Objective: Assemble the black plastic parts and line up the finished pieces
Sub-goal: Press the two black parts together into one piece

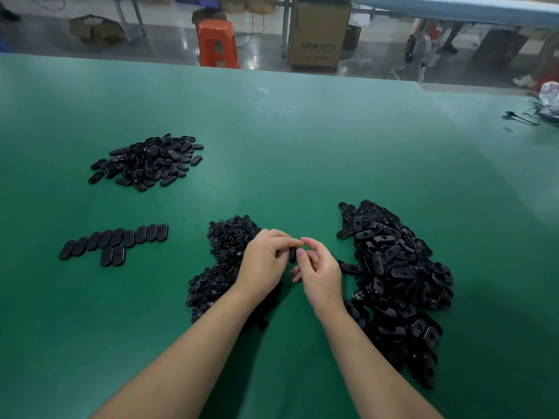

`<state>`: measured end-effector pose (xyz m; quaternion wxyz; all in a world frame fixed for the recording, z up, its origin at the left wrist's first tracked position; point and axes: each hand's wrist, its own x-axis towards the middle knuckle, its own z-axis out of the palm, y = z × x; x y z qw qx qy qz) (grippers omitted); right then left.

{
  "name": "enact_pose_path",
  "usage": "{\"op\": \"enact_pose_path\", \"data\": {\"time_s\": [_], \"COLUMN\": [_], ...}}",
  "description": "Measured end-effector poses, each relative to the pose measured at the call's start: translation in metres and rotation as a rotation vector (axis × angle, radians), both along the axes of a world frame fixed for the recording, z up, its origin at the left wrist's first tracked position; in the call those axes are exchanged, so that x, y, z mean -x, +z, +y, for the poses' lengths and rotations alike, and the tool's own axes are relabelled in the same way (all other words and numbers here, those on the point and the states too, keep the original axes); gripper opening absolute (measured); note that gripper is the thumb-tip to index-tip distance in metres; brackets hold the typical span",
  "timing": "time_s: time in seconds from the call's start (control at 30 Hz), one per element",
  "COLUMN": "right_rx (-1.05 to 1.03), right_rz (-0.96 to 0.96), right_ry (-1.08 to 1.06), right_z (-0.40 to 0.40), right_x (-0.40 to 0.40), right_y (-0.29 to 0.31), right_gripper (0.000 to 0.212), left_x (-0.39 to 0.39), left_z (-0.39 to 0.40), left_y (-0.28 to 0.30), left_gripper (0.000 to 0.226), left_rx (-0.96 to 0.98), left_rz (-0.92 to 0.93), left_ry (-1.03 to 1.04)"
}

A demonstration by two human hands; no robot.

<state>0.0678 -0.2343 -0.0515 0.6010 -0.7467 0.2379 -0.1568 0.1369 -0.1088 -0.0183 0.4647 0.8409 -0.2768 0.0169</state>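
Over the green bench (272, 140), my left hand (266, 261) and right hand (317, 270) meet — fingers of both curled around one small black part (292, 255) pinched between them. Under my left wrist lies a heap of small round pieces (223, 243); just right of my right hand, a large heap of oval shells (393, 273). Finished ovals (115, 241) sit side by side in a row at left — two more below it — with another oval pile (148, 161) farther back.
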Motion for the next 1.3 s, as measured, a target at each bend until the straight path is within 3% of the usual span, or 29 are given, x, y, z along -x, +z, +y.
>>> {"op": "enact_pose_path", "data": {"time_s": [0.33,0.63,0.8,0.93,1.03,1.3], "right_rx": [-0.062,-0.131,-0.164,-0.146,-0.148,-0.129], "right_rz": [0.012,-0.019,-0.037,-0.048,-0.044,-0.043], "right_ry": [-0.008,0.000,-0.003,-0.010,-0.006,0.008], "right_z": [0.004,0.010,0.009,0.010,0.010,0.011], "right_x": [-0.002,-0.004,-0.003,-0.001,-0.001,-0.001], "right_y": [0.001,0.005,0.008,0.008,0.008,0.009], "right_gripper": [0.016,0.015,0.015,0.016,0.019,0.019], "left_x": [-0.002,0.007,-0.002,-0.022,-0.029,-0.031], "left_z": [0.008,0.005,0.016,0.046,0.064,0.070], "left_y": [0.000,0.013,0.024,0.030,0.029,0.021], "left_gripper": [0.040,0.047,0.033,0.017,0.017,0.020], "left_rx": [-0.043,-0.223,-0.264,-0.504,-0.661,-0.701], "left_rz": [0.332,0.124,-0.004,0.050,0.060,0.056], "left_ry": [-0.029,-0.082,0.176,0.273,0.267,0.236]}}
